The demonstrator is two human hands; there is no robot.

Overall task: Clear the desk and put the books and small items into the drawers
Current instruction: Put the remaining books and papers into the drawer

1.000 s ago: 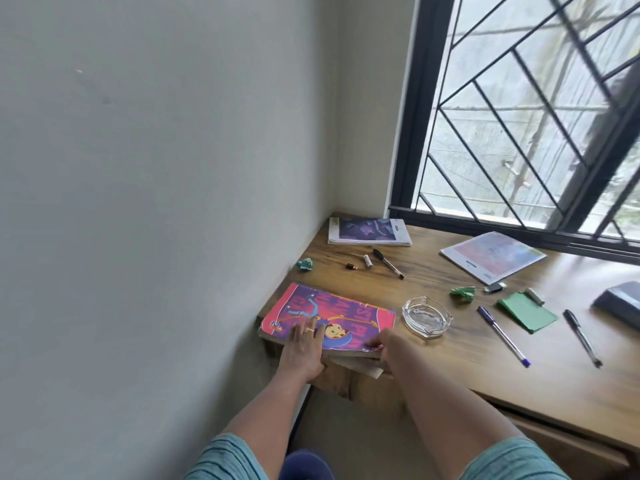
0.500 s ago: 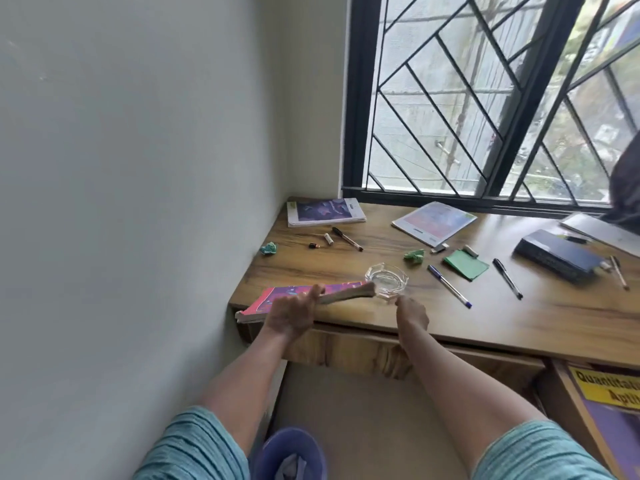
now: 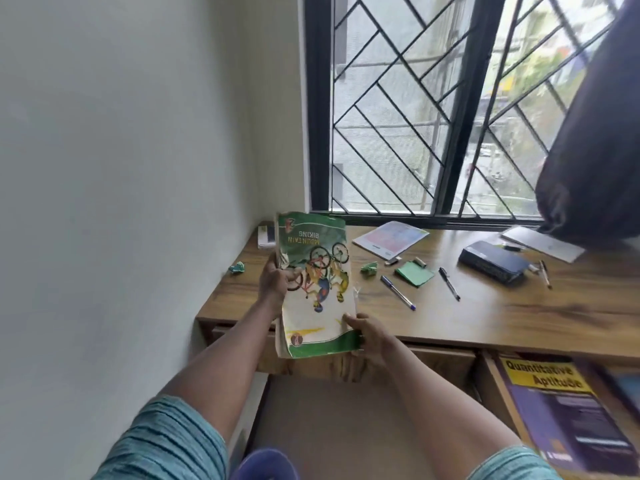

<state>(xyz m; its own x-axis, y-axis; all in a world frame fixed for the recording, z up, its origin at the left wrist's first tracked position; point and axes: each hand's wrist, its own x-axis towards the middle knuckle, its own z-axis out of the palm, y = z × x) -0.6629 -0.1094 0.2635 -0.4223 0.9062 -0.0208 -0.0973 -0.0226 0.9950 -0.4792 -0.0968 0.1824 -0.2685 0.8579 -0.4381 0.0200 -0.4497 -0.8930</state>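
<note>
I hold a worn green-and-white book (image 3: 313, 306) titled "Mountain Biking" upright above the near left part of the wooden desk (image 3: 485, 320). My left hand (image 3: 273, 277) grips its left edge and my right hand (image 3: 367, 336) grips its lower right corner. On the desk lie a pale booklet (image 3: 389, 239), a dark book (image 3: 493, 261), a green paper pad (image 3: 414, 273), two pens (image 3: 398, 297) (image 3: 449, 284) and two crumpled green paper balls (image 3: 369, 268) (image 3: 237, 268). An open drawer (image 3: 491, 393) at lower right holds a purple "Quantitative Aptitude" book (image 3: 568, 414).
A white wall runs along the left. A barred window (image 3: 415, 116) stands behind the desk, and a dark curtain (image 3: 588, 168) hangs over its right end. Another book (image 3: 266, 235) lies at the far left corner, partly hidden. White papers (image 3: 540, 240) lie at the far right.
The book was lifted off the desk's near left edge and turned upright, showing its green cover. My right hand moved from the desk edge onto the book's lower corner. The view shifted right.
</note>
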